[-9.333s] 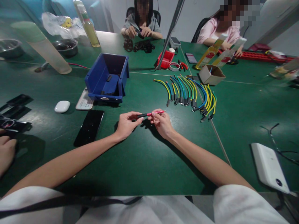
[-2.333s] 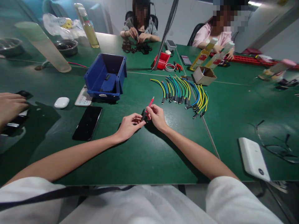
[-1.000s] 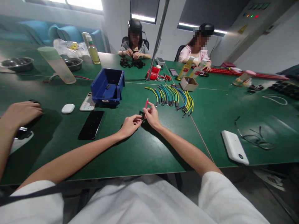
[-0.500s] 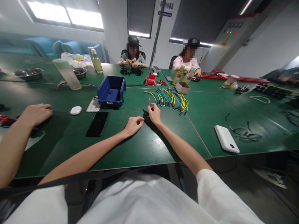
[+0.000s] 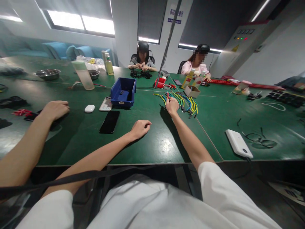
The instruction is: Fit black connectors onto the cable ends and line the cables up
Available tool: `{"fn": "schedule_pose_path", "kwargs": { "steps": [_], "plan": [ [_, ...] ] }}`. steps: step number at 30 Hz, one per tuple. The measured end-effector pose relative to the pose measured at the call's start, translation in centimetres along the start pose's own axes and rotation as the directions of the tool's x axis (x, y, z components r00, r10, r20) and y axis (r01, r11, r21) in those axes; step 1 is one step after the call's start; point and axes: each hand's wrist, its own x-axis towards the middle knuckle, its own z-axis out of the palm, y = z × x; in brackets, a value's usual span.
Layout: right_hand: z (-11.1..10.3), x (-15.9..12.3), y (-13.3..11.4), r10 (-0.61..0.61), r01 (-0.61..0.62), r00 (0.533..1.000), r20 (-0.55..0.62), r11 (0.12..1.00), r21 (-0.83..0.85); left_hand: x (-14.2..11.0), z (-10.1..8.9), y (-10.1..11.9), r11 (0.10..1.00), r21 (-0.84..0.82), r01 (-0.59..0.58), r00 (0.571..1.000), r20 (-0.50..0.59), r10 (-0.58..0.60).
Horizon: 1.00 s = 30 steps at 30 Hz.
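My right hand (image 5: 172,105) is over the left part of a fanned row of yellow, green and blue cables (image 5: 183,101) with dark ends. Its fingers are closed on a slim red piece (image 5: 167,94), only the tip of which shows; its exact kind is unclear. Nearer to me, my left hand (image 5: 141,128) rests on the green table (image 5: 147,149) with its fingers curled in, and nothing shows in them. A black phone (image 5: 110,122) lies left of that hand.
A blue bin (image 5: 123,92) stands beyond the phone, beside another phone (image 5: 105,104) and a white case (image 5: 90,108). A neighbour's arm (image 5: 45,127) reaches in from the left. Right are a white power bank (image 5: 238,143) and eyeglasses (image 5: 260,141). Two people sit opposite.
My right hand has moved forward and right with the red piece, from in front of the cables to over them. My left hand stays put on the table. The whole view has shifted slightly.
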Motion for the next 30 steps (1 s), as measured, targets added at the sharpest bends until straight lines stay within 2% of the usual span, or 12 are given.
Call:
{"fn": "schedule_pose_path", "kwargs": {
  "steps": [5, 8, 12, 19, 22, 26, 30],
  "plan": [
    [0.8, 2.6, 0.1, 0.036, -0.032, 0.999, 0.039, 0.996, -0.080, 0.5, 0.3, -1.3, 0.995, 0.086, -0.052, 0.998, 0.037, 0.049],
    [1.5, 3.5, 0.5, 0.057, -0.050, 0.997, 0.058, 0.991, -0.121, 0.5, 0.4, -1.4, 0.994, 0.076, -0.076, 0.997, 0.004, 0.076],
    [2.5, 3.8, 1.1, 0.082, -0.070, 0.994, 0.071, 0.985, -0.159, 0.5, 0.2, -0.9, 0.998, 0.003, -0.067, 0.997, -0.031, 0.067],
    [3.8, 3.8, 1.8, 0.071, -0.056, 0.995, 0.072, 0.979, -0.196, 0.6, -0.1, -0.4, 0.994, 0.016, -0.110, 0.992, -0.068, 0.111],
    [4.1, 4.0, 2.1, 0.047, -0.035, 0.997, 0.056, 0.980, -0.196, 0.9, -0.3, -0.5, 0.995, 0.046, -0.092, 0.990, -0.101, 0.097],
    [4.5, 4.1, 2.5, 0.011, -0.005, 0.999, 0.033, 0.984, -0.180, 2.0, -2.5, -1.0, 0.989, 0.142, 0.029, 0.985, -0.170, -0.005],
    [4.6, 3.8, 2.7, -0.028, 0.025, 1.000, -0.012, 0.987, -0.158, 2.4, -6.9, -1.8, 0.928, 0.267, 0.260, 0.931, -0.326, -0.166]
  ]
}}
